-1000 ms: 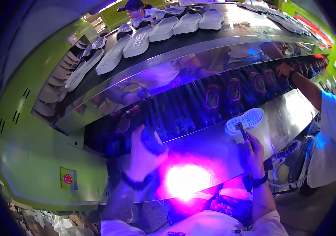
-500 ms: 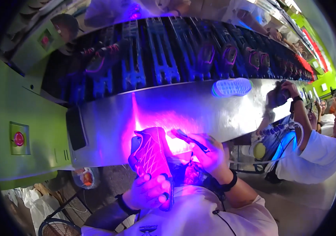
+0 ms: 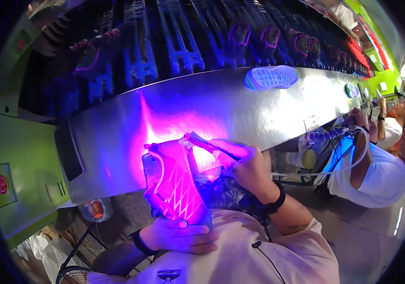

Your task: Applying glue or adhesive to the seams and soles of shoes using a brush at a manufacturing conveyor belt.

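Pink-purple light floods a shoe upper [image 3: 178, 177] with a crisscross pattern on its side, held upright in front of my body. My left hand [image 3: 183, 236] is wrapped round its lower end. My right hand [image 3: 247, 165] pinches a brush [image 3: 207, 143] with a dark handle. The brush's tip reaches the upper's top right edge; whether it touches cannot be made out in the glare. Farther off on the metal bench [image 3: 112, 156] lies a pale shoe sole [image 3: 272, 77] with a green-tinted rim.
Behind the bench runs a dark slatted conveyor [image 3: 183, 52] carrying several shoes [image 3: 269, 37]. A green cabinet [image 3: 27, 151] with a red button [image 3: 1, 184] stands left, near a dark rectangular pad [image 3: 70, 151]. Co-workers [image 3: 377, 175] sit at the right, beside a coiled hose [image 3: 330, 135].
The brush has come from beside the upper to its top edge. My left hand's grip has shifted on the lower end. The view has tilted, and the nearest co-worker's raised hand has come down.
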Tool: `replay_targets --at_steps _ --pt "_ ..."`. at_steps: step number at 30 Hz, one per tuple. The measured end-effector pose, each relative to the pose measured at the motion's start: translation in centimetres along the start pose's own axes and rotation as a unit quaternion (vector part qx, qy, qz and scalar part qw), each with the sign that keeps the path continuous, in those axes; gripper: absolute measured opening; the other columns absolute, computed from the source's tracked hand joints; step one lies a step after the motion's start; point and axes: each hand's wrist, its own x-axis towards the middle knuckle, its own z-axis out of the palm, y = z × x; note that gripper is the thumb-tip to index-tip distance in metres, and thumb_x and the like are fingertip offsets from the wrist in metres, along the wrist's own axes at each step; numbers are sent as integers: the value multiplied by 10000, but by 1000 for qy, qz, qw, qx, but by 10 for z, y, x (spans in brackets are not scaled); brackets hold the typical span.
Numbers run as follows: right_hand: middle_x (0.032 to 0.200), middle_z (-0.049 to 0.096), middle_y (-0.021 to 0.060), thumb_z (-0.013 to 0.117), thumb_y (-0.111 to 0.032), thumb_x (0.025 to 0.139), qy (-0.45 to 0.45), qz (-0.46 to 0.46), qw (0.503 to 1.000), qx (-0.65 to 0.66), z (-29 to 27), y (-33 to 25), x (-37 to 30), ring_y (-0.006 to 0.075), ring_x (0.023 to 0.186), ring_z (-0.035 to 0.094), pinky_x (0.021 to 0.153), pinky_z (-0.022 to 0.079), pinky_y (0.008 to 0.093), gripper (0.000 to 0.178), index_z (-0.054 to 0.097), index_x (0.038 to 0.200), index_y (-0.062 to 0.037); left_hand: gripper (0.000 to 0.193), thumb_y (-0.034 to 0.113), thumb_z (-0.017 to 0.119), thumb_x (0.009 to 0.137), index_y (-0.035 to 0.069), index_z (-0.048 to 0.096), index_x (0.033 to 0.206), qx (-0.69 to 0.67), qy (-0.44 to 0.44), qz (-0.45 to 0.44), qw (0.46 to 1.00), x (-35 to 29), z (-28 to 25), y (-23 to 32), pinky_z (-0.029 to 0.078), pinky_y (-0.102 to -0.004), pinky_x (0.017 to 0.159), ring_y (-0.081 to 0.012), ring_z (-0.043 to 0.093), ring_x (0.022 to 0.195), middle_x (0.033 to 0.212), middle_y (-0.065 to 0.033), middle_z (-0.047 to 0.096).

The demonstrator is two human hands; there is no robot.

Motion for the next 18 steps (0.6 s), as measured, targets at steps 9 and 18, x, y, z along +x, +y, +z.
replay_targets --at_steps 9,18 --pt "894 695 40 722 -180 981 36 -22 999 -3 13 28 -25 72 709 585 661 503 279 319 723 1285 -86 524 320 353 1040 362 379 1561 11 22 -14 1000 8 -6 -6 161 -441 1253 -161 287 1552 1650 92 365" --pt "972 755 90 718 -112 968 3 -85 996 -13 18 32 -59 122 819 652 753 517 307 364 696 1332 -107 513 330 428 1036 385 417 1547 40 83 -78 993 -3 3 9 190 -457 1248 -154 305 1542 1665 94 344"
